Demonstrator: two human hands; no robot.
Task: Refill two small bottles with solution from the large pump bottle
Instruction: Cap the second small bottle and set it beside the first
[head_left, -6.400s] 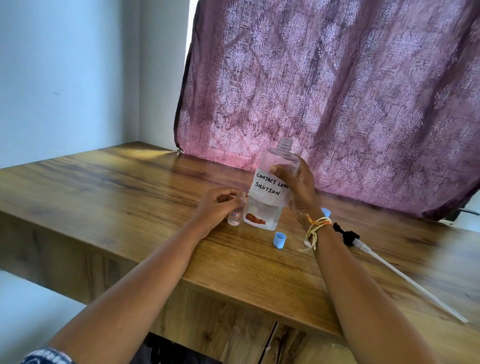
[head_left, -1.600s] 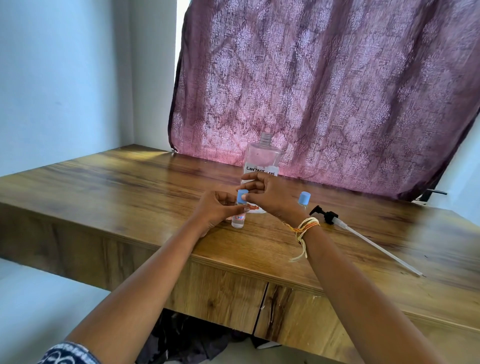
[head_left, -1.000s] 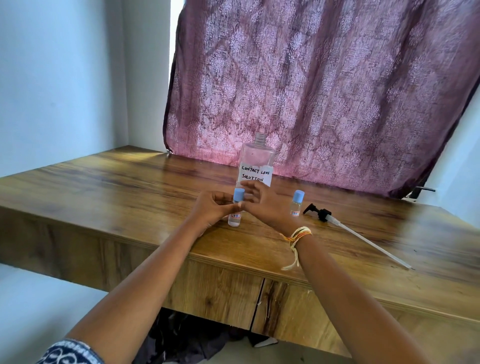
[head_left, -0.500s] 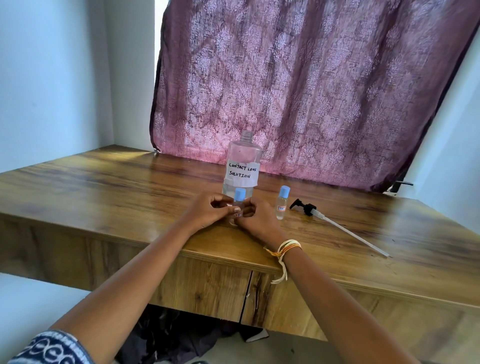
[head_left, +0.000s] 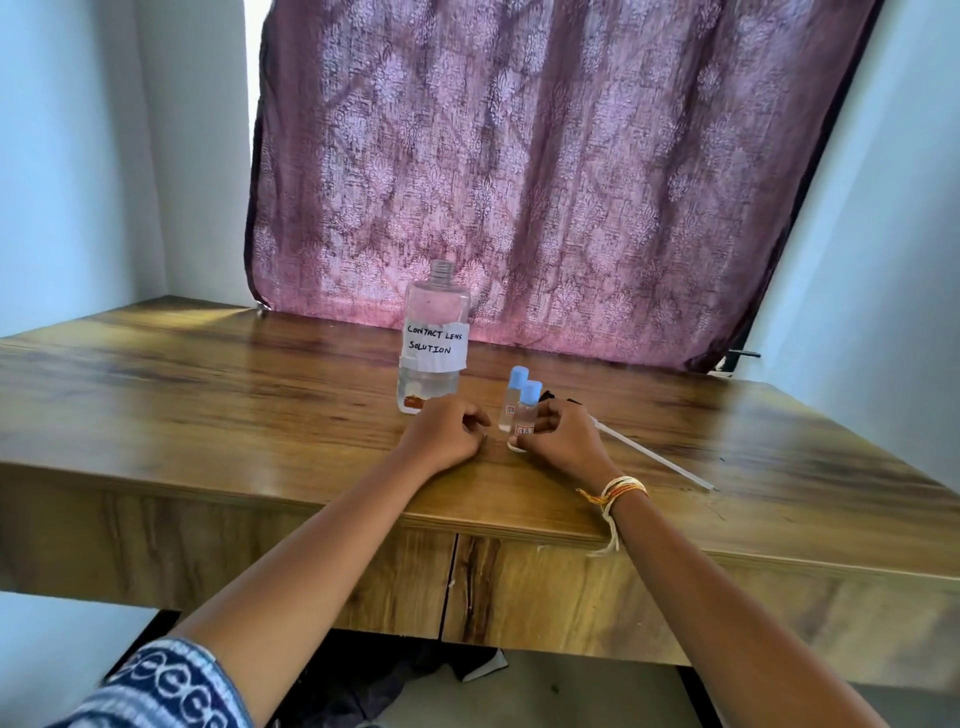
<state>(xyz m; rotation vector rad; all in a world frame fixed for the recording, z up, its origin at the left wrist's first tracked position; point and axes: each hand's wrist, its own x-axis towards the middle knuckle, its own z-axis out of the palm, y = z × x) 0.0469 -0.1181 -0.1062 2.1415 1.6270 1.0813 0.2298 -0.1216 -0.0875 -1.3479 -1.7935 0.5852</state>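
Both small bottles now wear their blue caps, and the right hand has slid the nearer small bottle across beside the second small bottle, fingers pinched around its lower body. Its partner, the left hand, has let go and rests loosely curled on the wooden table, gripping nothing. Behind them the large bottle, labelled contact lens solution, stands uncapped with little liquid left, its pump lying apart on the tabletop. Refilling looks complete; only refitting the pump appears to remain.
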